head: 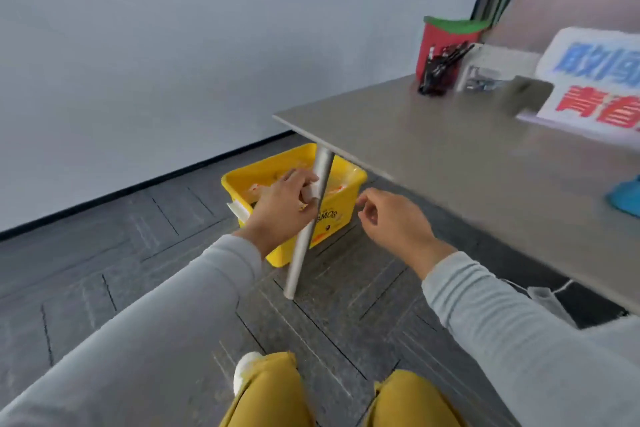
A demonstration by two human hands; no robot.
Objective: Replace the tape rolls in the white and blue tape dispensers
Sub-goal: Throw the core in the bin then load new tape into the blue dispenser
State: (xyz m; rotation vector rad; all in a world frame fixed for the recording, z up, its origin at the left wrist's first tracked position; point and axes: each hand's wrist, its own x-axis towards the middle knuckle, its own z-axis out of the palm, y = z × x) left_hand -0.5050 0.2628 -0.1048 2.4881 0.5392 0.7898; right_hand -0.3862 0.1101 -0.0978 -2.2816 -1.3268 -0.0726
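Observation:
My left hand [282, 208] is over the yellow bin [332, 215] on the floor, fingers closed around a small whitish object [310, 191], possibly a tape core; I cannot tell exactly what it is. My right hand [394, 222] hovers just right of the bin with fingers loosely curled and nothing in them. A blue object [625, 198], likely the blue tape dispenser, shows at the table's right edge, mostly cut off. No white dispenser is visible.
A grey table [467, 149] stands to the right, its metal leg [308, 225] in front of the bin. On it are a red-green pen cup [446, 52], a clear holder [481, 80], a phone [526, 94] and a printed sign [595, 80]. My knees [270, 392] are below.

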